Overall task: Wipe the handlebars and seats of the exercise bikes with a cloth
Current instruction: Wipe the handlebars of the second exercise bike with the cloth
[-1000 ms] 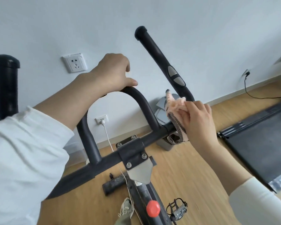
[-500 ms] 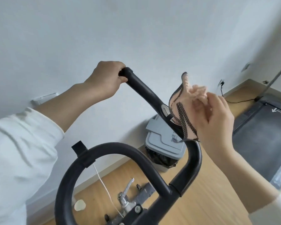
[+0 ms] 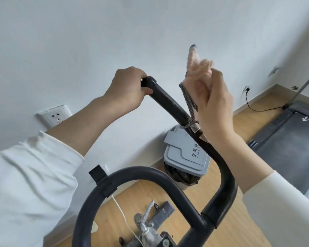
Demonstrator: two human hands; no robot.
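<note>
The left hand (image 3: 128, 90) curls round the tip of the black handlebar (image 3: 168, 104). The right hand (image 3: 212, 107) pinches a pink cloth (image 3: 198, 68) just beside the bar. A white wall (image 3: 150, 32) stands behind, a grey bin (image 3: 184, 157) below and a treadmill (image 3: 289, 148) to the right. The cloth is fluffy and bunched, its dark mesh edge hanging to the bar. Both forearms reach upward.

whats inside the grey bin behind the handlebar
The grey bin has its lid on; a black bag liner shows under the lid's edge. The lid hides the contents, and the handlebar covers the bin's right corner.
</note>
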